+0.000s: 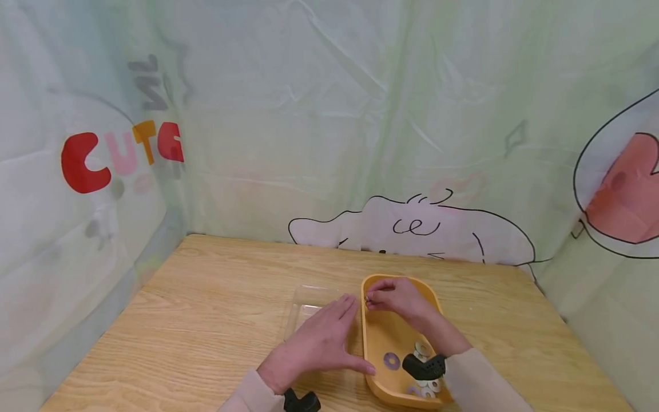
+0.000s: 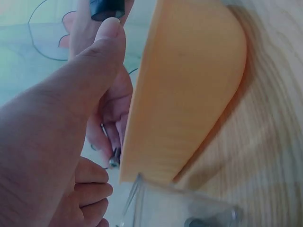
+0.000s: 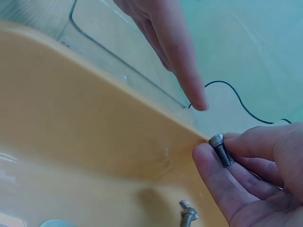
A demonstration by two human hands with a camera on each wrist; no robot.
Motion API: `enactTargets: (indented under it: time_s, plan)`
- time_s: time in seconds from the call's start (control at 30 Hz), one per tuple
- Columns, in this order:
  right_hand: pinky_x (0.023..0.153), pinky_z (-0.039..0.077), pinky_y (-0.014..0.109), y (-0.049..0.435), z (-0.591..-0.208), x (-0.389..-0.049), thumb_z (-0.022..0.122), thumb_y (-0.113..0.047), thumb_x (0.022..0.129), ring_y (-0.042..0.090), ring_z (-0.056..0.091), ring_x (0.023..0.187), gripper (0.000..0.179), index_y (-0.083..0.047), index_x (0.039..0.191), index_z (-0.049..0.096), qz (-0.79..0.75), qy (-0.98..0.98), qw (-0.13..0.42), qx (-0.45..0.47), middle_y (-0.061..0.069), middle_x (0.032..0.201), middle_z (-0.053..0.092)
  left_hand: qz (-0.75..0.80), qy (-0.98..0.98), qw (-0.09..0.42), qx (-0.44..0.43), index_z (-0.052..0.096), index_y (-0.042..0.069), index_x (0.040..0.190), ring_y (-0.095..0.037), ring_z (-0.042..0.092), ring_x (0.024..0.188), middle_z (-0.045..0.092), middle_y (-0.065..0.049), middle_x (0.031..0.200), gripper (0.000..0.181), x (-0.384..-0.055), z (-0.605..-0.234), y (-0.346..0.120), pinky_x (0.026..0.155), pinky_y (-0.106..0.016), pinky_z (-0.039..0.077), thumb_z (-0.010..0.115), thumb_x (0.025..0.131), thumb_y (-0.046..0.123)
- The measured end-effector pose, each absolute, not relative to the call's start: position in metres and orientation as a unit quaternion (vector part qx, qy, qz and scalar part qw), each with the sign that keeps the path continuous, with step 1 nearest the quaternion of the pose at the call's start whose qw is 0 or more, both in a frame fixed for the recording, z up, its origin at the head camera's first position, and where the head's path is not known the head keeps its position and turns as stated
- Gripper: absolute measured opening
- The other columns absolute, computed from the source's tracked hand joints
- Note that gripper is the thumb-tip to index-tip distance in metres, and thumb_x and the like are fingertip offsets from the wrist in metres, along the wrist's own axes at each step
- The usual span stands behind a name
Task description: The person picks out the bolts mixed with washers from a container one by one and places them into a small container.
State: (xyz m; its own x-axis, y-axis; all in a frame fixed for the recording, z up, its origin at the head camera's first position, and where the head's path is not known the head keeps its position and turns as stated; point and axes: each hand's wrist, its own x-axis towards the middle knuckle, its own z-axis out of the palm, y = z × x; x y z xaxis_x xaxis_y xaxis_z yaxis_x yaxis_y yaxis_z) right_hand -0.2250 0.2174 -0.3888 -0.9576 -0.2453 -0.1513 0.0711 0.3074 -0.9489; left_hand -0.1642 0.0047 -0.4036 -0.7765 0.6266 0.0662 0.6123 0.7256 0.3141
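Note:
My right hand (image 1: pixel 407 303) pinches a short metal bolt (image 3: pixel 220 149) between thumb and fingertips, near the far left rim of the yellow tray (image 1: pixel 381 332). The bolt's round head and threaded shank show in the right wrist view. My left hand (image 1: pixel 323 337) stretches over a clear plastic box (image 1: pixel 304 300) left of the tray, fingers straight and thumb tip at the tray's rim. More bolts (image 3: pixel 189 213) lie on the tray floor below my right hand. A purple washer (image 1: pixel 391 361) and several pale washers (image 1: pixel 432 385) lie in the tray's near part.
The tray and box stand side by side on a wooden table (image 1: pixel 216 309). A printed curtain (image 1: pixel 283 143) hangs behind and at both sides. Black wrist devices (image 1: pixel 424 367) sit at both cuffs. A small dark thing (image 2: pixel 195 222) shows inside the clear box.

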Motion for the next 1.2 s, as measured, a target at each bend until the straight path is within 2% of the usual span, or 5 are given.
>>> enactTargets:
  time_s: [0.2, 0.53, 0.83, 1.03, 1.2]
  plan:
    - [0.087, 0.060, 0.039, 0.216, -0.378, -0.227, 0.062, -0.008, 0.097, 0.017, 0.073, 0.086, 0.029, 0.014, 0.116, 0.061, -0.577, 0.804, 0.133, -0.057, 0.015, 0.097, 0.074, 0.171, 0.936, 0.016, 0.309, 0.025, 0.002, 0.156, -0.024, 0.020, 0.154, 0.021, -0.012, 0.165, 0.122, -0.167, -0.400, -0.010, 0.124, -0.041, 0.027, 0.062, 0.072, 0.082]
    - [0.082, 0.061, 0.031, 0.206, -0.373, -0.228, 0.062, -0.010, 0.097, 0.016, 0.073, 0.088, 0.033, 0.014, 0.119, 0.058, -0.588, 0.791, 0.155, -0.062, 0.019, 0.103, 0.073, 0.199, 0.945, 0.037, 0.257, 0.022, 0.003, 0.157, -0.023, 0.014, 0.155, 0.015, -0.009, 0.167, 0.122, -0.171, -0.398, -0.040, 0.125, -0.043, 0.022, 0.064, 0.073, 0.080]
    - [0.094, 0.057, 0.048, 0.188, -0.376, -0.228, 0.063, -0.004, 0.095, 0.017, 0.073, 0.086, 0.029, 0.017, 0.115, 0.058, -0.605, 0.773, 0.167, -0.092, 0.024, 0.104, 0.071, 0.210, 0.951, 0.025, 0.227, 0.024, -0.001, 0.156, -0.028, 0.017, 0.154, 0.018, -0.014, 0.166, 0.124, -0.174, -0.402, -0.065, 0.125, -0.045, 0.023, 0.067, 0.071, 0.079]
    - [0.091, 0.058, 0.046, 0.172, -0.378, -0.228, 0.065, -0.005, 0.094, 0.021, 0.073, 0.086, 0.029, 0.016, 0.113, 0.060, -0.593, 0.780, 0.169, -0.103, 0.026, 0.103, 0.071, 0.210, 0.952, 0.018, 0.221, 0.025, -0.004, 0.154, -0.031, 0.019, 0.153, 0.019, -0.018, 0.165, 0.121, -0.174, -0.409, -0.076, 0.124, -0.047, 0.024, 0.068, 0.073, 0.075]
    - [0.088, 0.060, 0.041, 0.156, -0.381, -0.228, 0.065, -0.005, 0.094, 0.023, 0.073, 0.086, 0.027, 0.014, 0.113, 0.062, -0.576, 0.790, 0.180, -0.112, 0.020, 0.097, 0.073, 0.212, 0.954, 0.019, 0.209, 0.025, -0.005, 0.154, -0.033, 0.021, 0.153, 0.021, -0.020, 0.163, 0.124, -0.173, -0.412, -0.081, 0.124, -0.048, 0.024, 0.070, 0.071, 0.076]
